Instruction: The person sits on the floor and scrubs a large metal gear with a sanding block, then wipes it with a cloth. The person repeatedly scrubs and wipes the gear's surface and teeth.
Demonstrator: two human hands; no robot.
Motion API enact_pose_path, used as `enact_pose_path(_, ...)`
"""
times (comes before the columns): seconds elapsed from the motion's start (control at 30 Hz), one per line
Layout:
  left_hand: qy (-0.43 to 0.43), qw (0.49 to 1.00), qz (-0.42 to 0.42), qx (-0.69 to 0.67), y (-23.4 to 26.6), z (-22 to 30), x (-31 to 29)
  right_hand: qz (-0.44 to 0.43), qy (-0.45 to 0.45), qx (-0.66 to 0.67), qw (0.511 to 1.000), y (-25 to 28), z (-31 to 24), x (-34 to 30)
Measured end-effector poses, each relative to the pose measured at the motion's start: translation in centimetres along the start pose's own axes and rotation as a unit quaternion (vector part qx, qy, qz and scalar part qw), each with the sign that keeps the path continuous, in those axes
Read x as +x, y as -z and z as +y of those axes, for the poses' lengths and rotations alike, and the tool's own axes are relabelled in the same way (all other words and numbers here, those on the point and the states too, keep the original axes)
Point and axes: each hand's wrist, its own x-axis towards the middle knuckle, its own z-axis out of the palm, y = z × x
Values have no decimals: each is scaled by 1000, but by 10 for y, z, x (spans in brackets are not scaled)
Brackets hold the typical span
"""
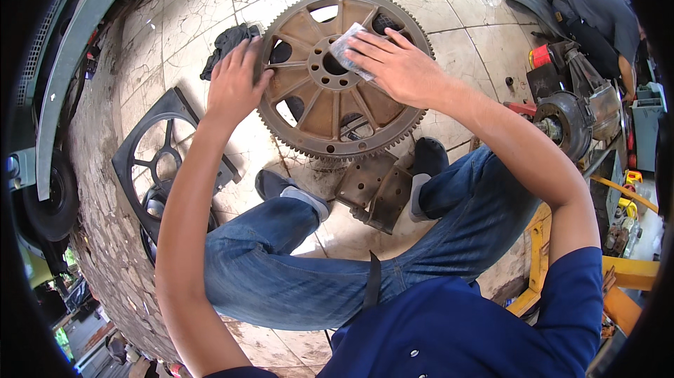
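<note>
A large brown metal flywheel with a toothed rim and spokes is in front of me, above the tiled floor. My right hand lies over its hub, pressing a folded grey sheet under the fingers; whether it is cloth or abrasive paper I cannot tell. At the left rim is my left hand, fingers stretched out and thumb by the teeth. Past those fingers lies a crumpled black cloth. What supports the flywheel is mostly hidden beneath it.
Two brown metal plates lie between my shoes. A black fan shroud rests at left. On the right are a greasy gearbox-like assembly, yellow metal frame and teal container. Another person bends over at far right.
</note>
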Motion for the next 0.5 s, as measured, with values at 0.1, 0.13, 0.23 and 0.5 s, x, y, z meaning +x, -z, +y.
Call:
enact_pose_path(0.1,-130,990,47,-30,9,20,7,-9,18,36,999,-1,-12,-1)
enact_pose_path(0.13,-146,989,31,-22,11,31,8,-10,19,49,999,1,-14,-1)
enact_pose_path(0.23,-218,974,2,-68,5,52,5,-18,-30,8,999,5,-9,-2)
enact_pose_path(0.5,-180,980,-47,-74,8,40,8,-13,-70,24,997,0,-5,4)
